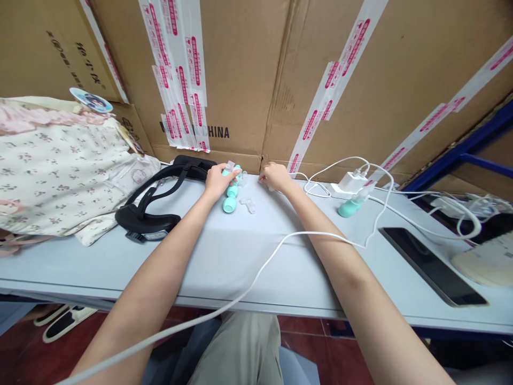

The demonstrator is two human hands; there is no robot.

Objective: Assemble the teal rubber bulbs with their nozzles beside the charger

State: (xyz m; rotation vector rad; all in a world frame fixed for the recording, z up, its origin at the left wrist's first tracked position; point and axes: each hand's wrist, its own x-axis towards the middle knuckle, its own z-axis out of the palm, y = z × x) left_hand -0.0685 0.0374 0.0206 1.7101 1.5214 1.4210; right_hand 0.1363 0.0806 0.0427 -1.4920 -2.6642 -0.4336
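My left hand (218, 181) is at the far side of the pale grey table (224, 256), its fingers closed on a small clear plastic piece (230, 166) held over a teal device (231, 193) that lies on the table. My right hand (274, 176) rests close by to the right with its fingers curled, pinching something small that I cannot make out. More clear plastic pieces (248, 203) lie between the hands. A second teal device (349, 207) lies further right, plugged into a white cable.
A black headband-like strap (154, 206) lies left of my hands, beside floral fabric (60, 166). A white charger (351, 183) with white cables sits right, and one cable (256, 275) crosses the table. A dark phone (433, 264) lies at right. Taped cardboard boxes (248, 80) stand behind.
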